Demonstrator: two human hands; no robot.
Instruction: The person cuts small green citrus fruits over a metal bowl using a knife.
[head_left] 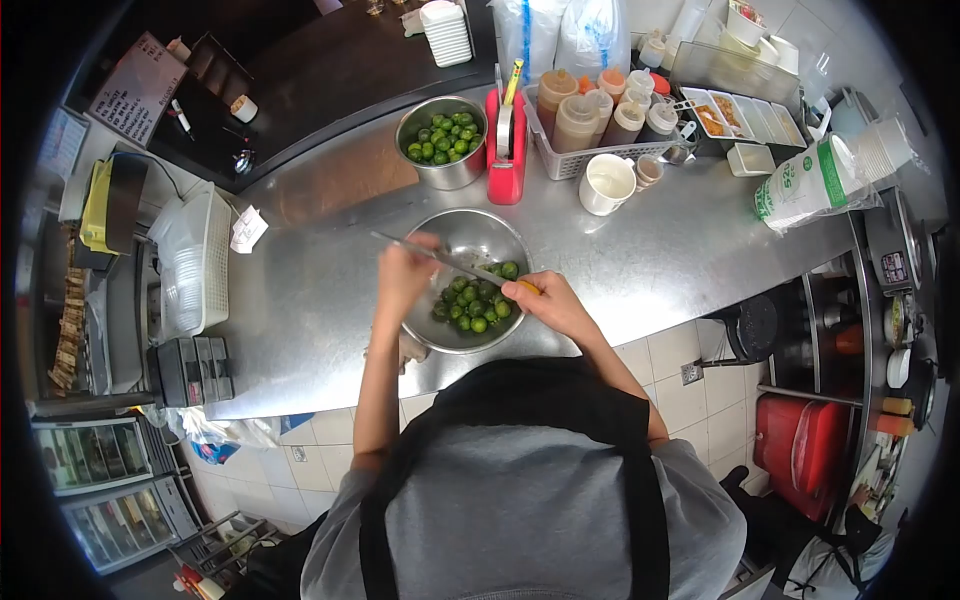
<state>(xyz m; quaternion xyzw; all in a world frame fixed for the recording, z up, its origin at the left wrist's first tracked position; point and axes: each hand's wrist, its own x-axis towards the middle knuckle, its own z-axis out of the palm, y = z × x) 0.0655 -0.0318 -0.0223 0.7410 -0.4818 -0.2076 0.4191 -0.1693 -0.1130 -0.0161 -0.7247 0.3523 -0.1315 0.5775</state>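
My right hand (pixel 556 304) is closed around the yellow handle of a knife (pixel 455 262), whose blade reaches left across a steel mixing bowl (pixel 510 232). Small green limes (pixel 468 305) lie piled in the lower part of this bowl. Beside the blade, over the bowl's left rim, my left hand (pixel 404 275) is curled and somewhat blurred; what its fingers hold, if anything, cannot be made out. Behind the bowl stands a deep steel pot (pixel 445 178) with more green limes (pixel 442 138) in it.
A red tape dispenser (pixel 506 150) stands right of the pot. A grey basket (pixel 570 163) of sauce bottles, a white paper cup (pixel 607 185) and a sleeve of cups (pixel 815 185) are farther right. Left is a white basket (pixel 215 260) of plastic lids. The steel counter's (pixel 310 330) front edge is near my body.
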